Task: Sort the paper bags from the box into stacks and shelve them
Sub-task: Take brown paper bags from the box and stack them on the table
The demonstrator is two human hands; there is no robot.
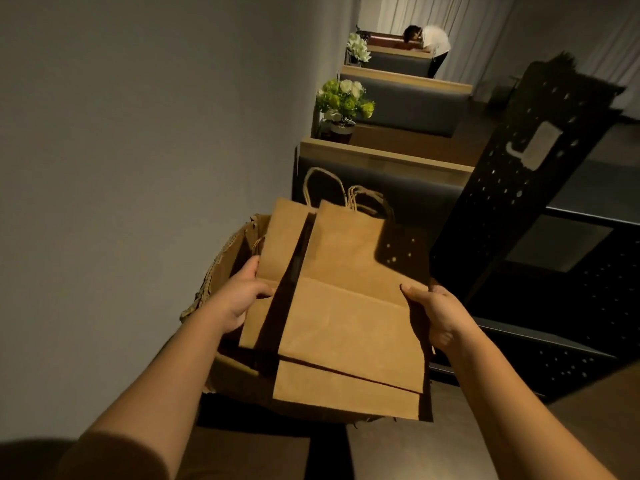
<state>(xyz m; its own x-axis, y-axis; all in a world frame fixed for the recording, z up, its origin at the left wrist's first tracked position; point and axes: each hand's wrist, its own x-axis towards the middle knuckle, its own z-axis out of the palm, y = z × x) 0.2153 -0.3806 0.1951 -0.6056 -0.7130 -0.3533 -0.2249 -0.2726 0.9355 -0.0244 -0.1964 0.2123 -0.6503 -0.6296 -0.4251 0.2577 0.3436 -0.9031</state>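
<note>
Hands hold bags (flat, folded).

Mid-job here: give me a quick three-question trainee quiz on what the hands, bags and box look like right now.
1. True or false: both hands grip the paper bags.
2. Where is the cardboard box? A) under and left of the bags B) on the black shelf unit C) on a bench
3. Fill in: the bags' twisted handles point ___ from the person.

Key: 1 true, left hand on the left edge, right hand on the right. 2 A. 3 away.
</note>
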